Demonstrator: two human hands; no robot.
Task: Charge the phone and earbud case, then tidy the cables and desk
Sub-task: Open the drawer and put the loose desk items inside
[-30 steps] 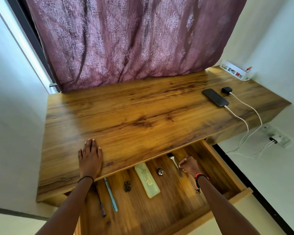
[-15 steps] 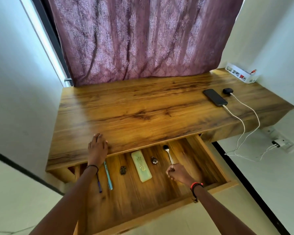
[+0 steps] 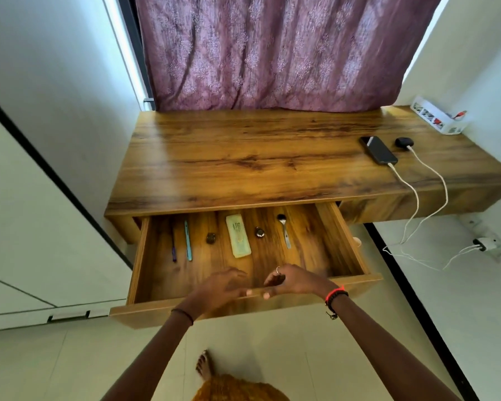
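Head camera looks down at a brown wooden desk (image 3: 243, 157). A flat black phone (image 3: 379, 150) and a small black earbud case (image 3: 404, 142) lie near its right end, each with a white cable (image 3: 411, 186) plugged in. The right hand (image 3: 298, 282) grips the front rim of the open wooden drawer (image 3: 156, 311). The left hand (image 3: 223, 287) is just beside it, too blurry to tell its grip.

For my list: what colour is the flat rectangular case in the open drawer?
The flat rectangular case is pale green; head view.

Right hand (image 3: 297, 282) grips open drawer (image 3: 162, 311) front; left hand (image 3: 219, 287) beside, blurred; phone (image 3: 379, 150) cabled.
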